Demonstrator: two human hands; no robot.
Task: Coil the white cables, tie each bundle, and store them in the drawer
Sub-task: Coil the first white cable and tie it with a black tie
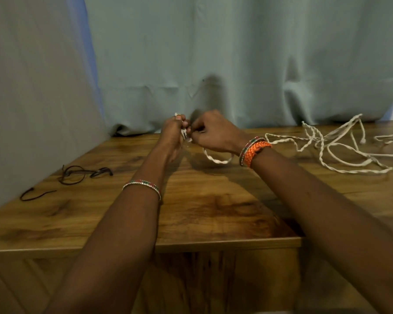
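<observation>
A pale grey-green curtain (236,53) hangs behind your wooden table (202,205) and bunches where it meets the far edge, hiding whatever wall lies behind it. Both your hands meet above the far middle of the tabletop. Your left hand (174,132) has its fingers curled round a small gathered part of the white cable (216,158), a short white end poking up above its knuckles. Your right hand (210,132) pinches at the same spot with fingers curled, but the two hands cover each other there, so you cannot make out how many turns are gathered or whether something dark is held between the fingertips. From below your right hand one loop of the cable sags onto the table, passes under your wrist, and comes out beyond the orange braided band (258,150) and beaded bangle. It runs on into the loose tangle of white cables (340,150) spread on the right of the table, whose far strands are cut off by the picture's edge. Well apart on the left lie thin black ties (84,174), one looped, another (35,194) nearer the left edge; blur makes their exact form uncertain. A beaded bangle (143,185) circles your left forearm. The table front shows below, too dark to pick out a drawer.
</observation>
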